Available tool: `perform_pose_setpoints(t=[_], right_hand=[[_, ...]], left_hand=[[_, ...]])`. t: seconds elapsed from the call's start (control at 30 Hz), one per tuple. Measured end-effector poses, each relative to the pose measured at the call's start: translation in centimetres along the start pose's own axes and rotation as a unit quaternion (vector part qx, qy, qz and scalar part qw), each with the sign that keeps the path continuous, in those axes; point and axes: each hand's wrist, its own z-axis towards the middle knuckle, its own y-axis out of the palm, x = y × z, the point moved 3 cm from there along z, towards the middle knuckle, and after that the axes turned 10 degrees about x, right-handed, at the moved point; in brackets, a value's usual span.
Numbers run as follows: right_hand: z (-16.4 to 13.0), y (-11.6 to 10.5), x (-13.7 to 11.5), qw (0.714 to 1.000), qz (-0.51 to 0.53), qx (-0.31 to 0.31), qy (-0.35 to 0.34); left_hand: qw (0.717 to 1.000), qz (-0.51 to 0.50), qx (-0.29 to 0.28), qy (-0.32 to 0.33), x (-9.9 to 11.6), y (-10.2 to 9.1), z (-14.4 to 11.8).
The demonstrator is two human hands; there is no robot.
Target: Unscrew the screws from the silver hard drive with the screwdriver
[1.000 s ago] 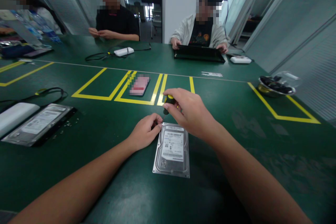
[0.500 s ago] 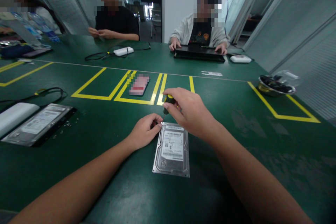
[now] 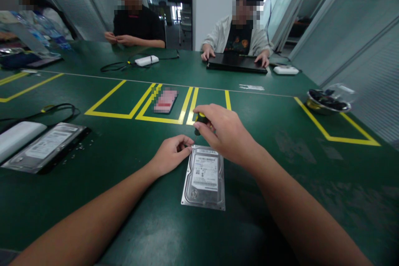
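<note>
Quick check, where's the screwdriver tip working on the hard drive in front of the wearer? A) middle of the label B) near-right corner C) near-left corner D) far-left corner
D: the right hand holds the screwdriver upright over the far-left corner of the hard drive, and the left hand pinches at that same corner.

Bare table [image 3: 280, 183] right of hard drive [image 3: 204, 176]; left, second drive [image 3: 43, 147], seemingly loose screws.
</note>
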Motion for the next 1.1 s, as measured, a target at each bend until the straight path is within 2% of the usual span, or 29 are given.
perform_pose_setpoints(t=[0.13,0.47,1.1], right_hand=[[-0.04,0.03,-0.05,1.0,0.005,0.006,-0.006],[-0.01,-0.04,0.29,0.998,0.015,0.066,-0.015],[-0.07,0.05,-0.32,0.996,0.055,0.033,-0.062]], left_hand=[[1.0,0.012,0.004,0.008,0.2,-0.04,-0.01],[0.999,0.027,0.006,0.028,0.24,0.19,-0.23],[0.998,0.042,0.009,0.047,0.26,0.16,-0.26]])
